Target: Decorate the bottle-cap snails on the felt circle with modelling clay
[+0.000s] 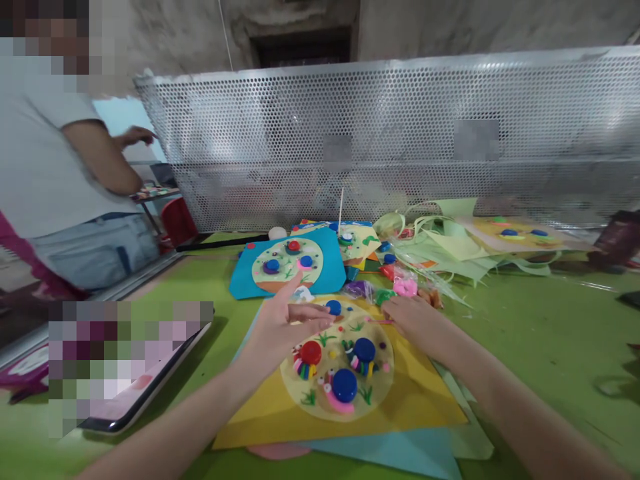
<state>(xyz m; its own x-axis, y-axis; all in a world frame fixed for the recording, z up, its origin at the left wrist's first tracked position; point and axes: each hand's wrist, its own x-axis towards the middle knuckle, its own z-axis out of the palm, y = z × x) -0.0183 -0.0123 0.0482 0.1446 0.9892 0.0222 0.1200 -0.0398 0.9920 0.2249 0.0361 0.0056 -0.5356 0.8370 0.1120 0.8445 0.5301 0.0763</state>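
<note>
My left hand [285, 320] hovers over the upper left of a pale round collage [336, 363] on a yellow sheet [415, 393]; its fingers are stretched out and apart, holding nothing. My right hand [415, 320] rests at the collage's upper right edge, fingers curled and pinched on a thin pink stick [379, 321]. The collage carries blue and red bottle caps [345, 385] with clay snail bodies and green grass marks. A second collage on a blue sheet [285, 267] lies behind it.
A tablet [140, 380] lies at the left on the green table [550, 347]. Clay bags [405, 285] and green paper scraps [450, 250] sit behind. A perforated metal screen [400, 133] closes the back. Another person [65, 180] stands at far left.
</note>
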